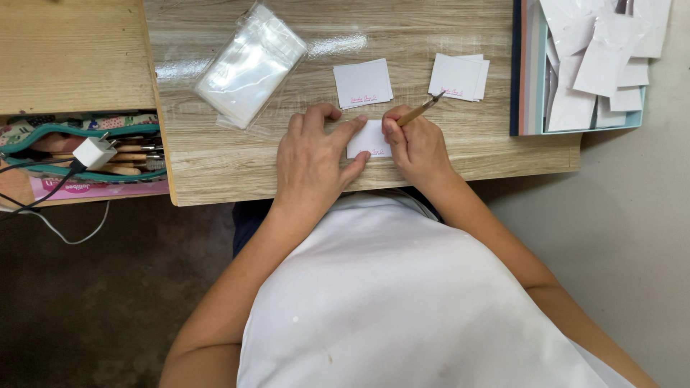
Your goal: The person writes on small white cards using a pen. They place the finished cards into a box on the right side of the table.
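Head view: the left hand [310, 162] lies flat on the wooden counter [215, 172], its fingers [345, 131] spread open and pressing down a small white card [368, 140] near the counter's front edge. The right hand [417, 147] sits just at 3 o'clock of the card, fingers closed around a thin wooden-handled tool [420, 111] whose tip points up toward 1 o'clock, away from the card.

At 12 o'clock of the card rests a small stack of white cards [363, 82] — a second stack [458, 77] lies at 1 o'clock, near the tool's tip. A packet of clear plastic bags [250, 65] lies at 10 o'clock. A tray of loose cards [593, 65] stands at the far right, and a teal pouch of tools [93, 147] with a white charger plug [94, 152] at 9 o'clock.

The step in hand looks like working on the pinned card; any next move calls for a steady left-hand hold and precise placing of the tool.
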